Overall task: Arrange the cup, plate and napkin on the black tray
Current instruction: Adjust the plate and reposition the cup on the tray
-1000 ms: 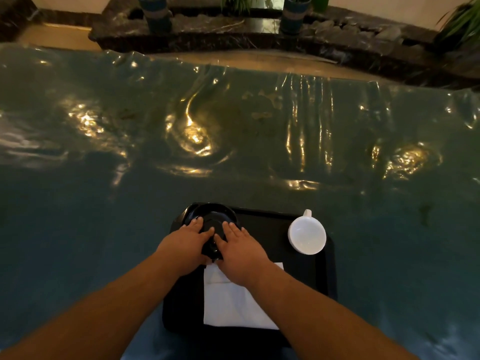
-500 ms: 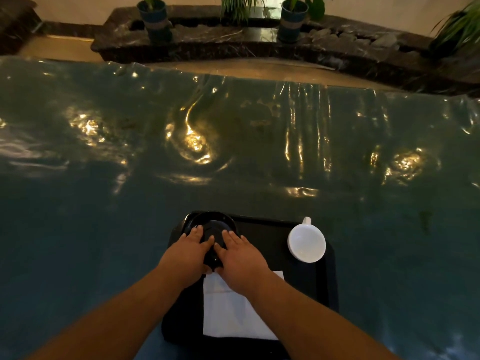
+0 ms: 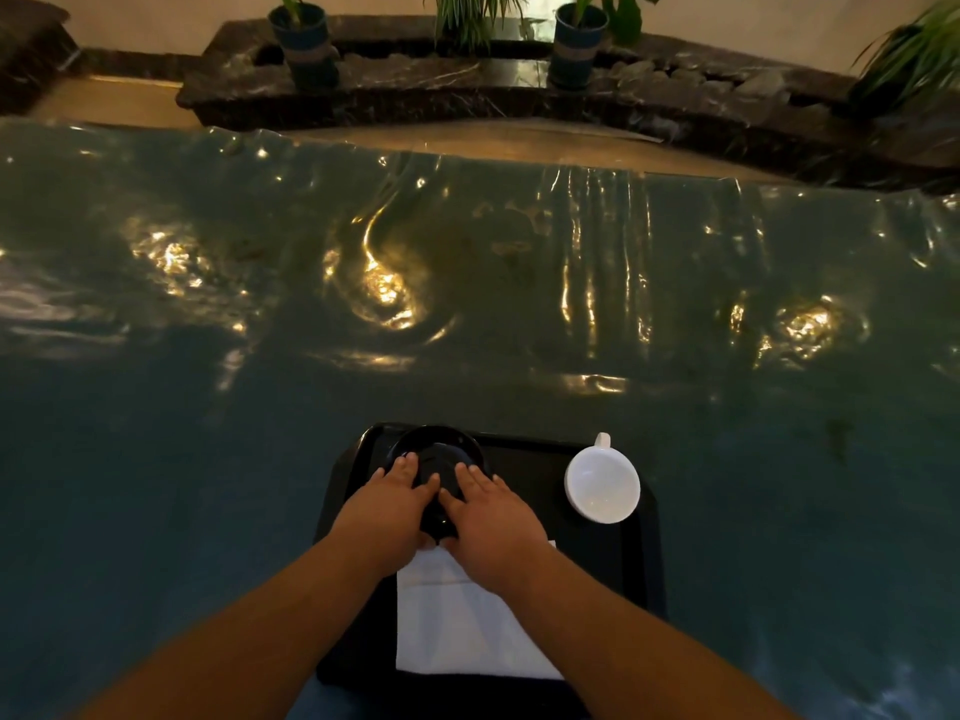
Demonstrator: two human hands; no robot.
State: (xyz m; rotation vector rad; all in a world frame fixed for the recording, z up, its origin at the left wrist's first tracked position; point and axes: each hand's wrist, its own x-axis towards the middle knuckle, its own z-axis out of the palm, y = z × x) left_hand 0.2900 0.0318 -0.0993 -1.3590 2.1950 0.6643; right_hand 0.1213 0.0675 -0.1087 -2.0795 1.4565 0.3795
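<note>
A black tray (image 3: pixel 530 470) lies on the table in front of me. A black plate (image 3: pixel 434 448) sits in its far left corner. My left hand (image 3: pixel 384 511) and my right hand (image 3: pixel 493 517) lie palm down on the plate, side by side, fingers spread over its rim, and they hide its near half. A white folded napkin (image 3: pixel 457 626) lies flat on the near part of the tray, its far edge under my wrists. A white cup (image 3: pixel 602 483) stands on the tray's far right, handle pointing away from me.
The table is covered with a shiny, wrinkled blue-green plastic sheet (image 3: pixel 467 304) that stretches far ahead and to both sides. Beyond its far edge runs a dark stone ledge (image 3: pixel 467 90) with potted plants (image 3: pixel 304 41).
The view has tilted up a little, showing more of the ledge and plants. Both hands stay on the plate with hardly any shift; cup and napkin have not moved.
</note>
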